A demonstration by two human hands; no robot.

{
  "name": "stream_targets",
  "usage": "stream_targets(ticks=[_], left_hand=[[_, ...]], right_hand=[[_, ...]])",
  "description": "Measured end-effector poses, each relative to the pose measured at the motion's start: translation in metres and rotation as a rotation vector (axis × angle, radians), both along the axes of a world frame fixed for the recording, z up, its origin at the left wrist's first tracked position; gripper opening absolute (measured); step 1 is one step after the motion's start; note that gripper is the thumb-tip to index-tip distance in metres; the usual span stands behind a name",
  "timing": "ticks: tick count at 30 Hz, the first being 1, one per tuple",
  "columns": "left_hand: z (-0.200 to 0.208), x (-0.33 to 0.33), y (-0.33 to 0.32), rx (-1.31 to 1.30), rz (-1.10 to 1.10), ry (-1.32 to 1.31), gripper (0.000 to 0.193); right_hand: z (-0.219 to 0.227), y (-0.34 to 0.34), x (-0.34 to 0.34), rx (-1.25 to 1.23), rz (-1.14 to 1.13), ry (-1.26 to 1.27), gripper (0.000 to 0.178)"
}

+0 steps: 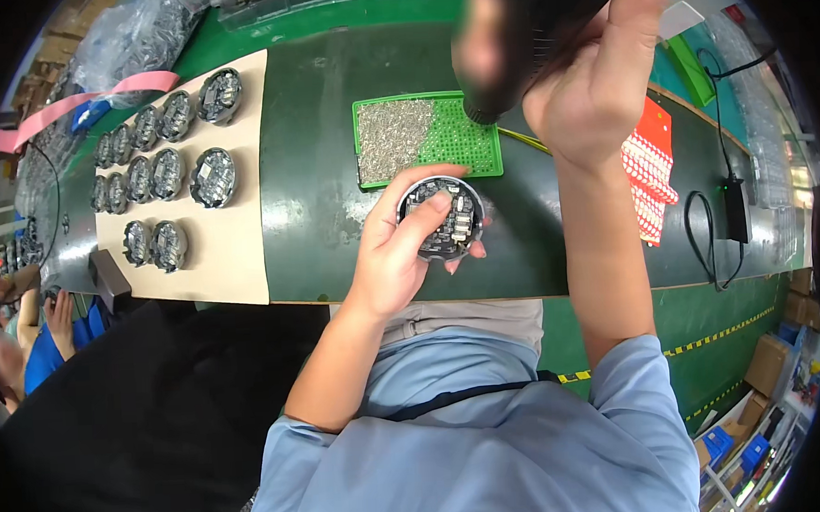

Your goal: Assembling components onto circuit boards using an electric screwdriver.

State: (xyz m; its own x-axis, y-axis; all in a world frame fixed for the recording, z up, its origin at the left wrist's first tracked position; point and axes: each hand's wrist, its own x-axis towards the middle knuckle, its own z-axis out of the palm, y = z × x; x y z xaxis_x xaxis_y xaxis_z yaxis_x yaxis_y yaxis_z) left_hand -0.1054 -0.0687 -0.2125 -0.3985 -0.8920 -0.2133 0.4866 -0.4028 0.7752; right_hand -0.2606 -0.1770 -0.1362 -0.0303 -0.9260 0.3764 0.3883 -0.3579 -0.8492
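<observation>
My left hand [387, 257] is closed around a round, silver-rimmed device [464, 227], its dark inner parts facing up and my thumb lying across them. High at the right, my right hand [592, 98] is wrapped round a black electric screwdriver [537, 31]. The tool's round dark nose points down over the upper right corner of a green tray [496, 172] with a grid of holes. Small metal screws [393, 136] cover the tray's left half. No bit can be made out at the tool's nose.
Several similar round devices [213, 178] stand in rows on a beige board [234, 256] at the left. Right of my forearm lie a red-and-white patterned packet [649, 174] and a black power adapter [735, 209] with cables. Another person's hand [59, 323] shows at the far left.
</observation>
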Motion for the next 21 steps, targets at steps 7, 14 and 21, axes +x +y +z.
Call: stream_targets(ticks=[7,14,21], left_hand=[[-0.008,0.001,-0.001,0.024,0.012,0.087,0.027],[-0.007,0.001,0.0,0.034,0.02,0.083,0.027],[-0.006,0.002,0.001,0.048,0.04,0.059,0.028]], right_hand=[[0.004,0.011,0.004,-0.032,-0.099,0.147,0.096],[0.003,0.012,0.006,-0.065,-0.189,0.261,0.097],[0.003,0.011,0.009,-0.085,-0.198,0.293,0.096]])
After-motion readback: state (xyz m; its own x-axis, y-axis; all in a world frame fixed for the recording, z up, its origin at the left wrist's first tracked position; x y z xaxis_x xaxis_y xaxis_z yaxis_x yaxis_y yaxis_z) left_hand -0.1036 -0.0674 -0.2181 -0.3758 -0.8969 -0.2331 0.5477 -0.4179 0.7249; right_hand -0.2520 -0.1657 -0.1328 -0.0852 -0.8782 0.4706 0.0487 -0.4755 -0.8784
